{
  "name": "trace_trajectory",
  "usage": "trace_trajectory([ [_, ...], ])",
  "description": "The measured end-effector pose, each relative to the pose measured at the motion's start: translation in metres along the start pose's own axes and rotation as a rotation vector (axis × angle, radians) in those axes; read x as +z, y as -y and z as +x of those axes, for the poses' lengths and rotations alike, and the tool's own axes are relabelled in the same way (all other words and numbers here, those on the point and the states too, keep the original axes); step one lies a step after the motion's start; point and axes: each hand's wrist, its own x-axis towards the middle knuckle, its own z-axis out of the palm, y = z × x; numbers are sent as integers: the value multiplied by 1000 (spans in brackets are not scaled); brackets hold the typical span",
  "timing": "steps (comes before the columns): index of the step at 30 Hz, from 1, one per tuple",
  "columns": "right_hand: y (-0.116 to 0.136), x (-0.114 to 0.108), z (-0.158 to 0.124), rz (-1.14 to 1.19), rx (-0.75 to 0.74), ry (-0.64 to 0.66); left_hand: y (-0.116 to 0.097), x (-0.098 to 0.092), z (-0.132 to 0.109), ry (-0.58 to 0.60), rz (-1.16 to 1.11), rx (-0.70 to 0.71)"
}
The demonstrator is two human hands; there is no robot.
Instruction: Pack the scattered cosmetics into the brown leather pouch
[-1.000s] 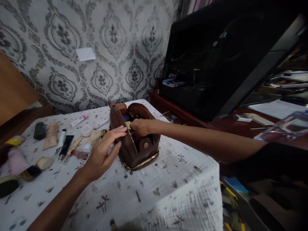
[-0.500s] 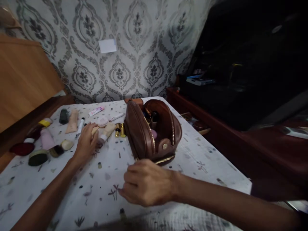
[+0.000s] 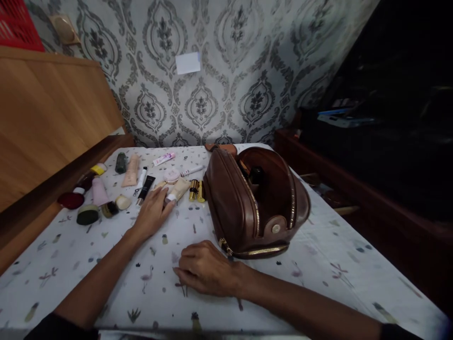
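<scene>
My left hand lies on the cloth among cosmetics, fingers stretched forward and thumb apart. Just beyond its fingertips is a small beige item, partly hidden. A beige tube with a greyish cap lies by the thumb, and a black tube lies left of the fingers. Curled into a loose fist, my right hand rests on the cloth with nothing visible in it. Behind it stands a brown toiletry bag, unzipped, its top gaping; a dark-capped item shows inside. Two gold tubes lie beside the bag.
Farther left are a peach tube, a lilac bottle, a green-lidded jar and a dark red item. A pink-and-white tube and a round pink compact lie farther back. Patterned wallpaper covers the wall behind.
The view has shifted left and nearer the bag. My left hand has flattened, and the black tube beside it now shows fully. My right fist sits farther from the bag's front.
</scene>
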Motion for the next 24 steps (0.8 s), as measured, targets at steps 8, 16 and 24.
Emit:
trace_trajectory([
  [8, -3, 0, -1, 243, 103, -121, -8, 8, -3, -6, 121, 75],
  [16, -5, 0, -3, 339, 113, -139, -22, -16, -3, -42, 174, 135],
  [24, -8, 7, 0, 407, 207, -276, -42, -28, -27, -49, 238, 313],
])
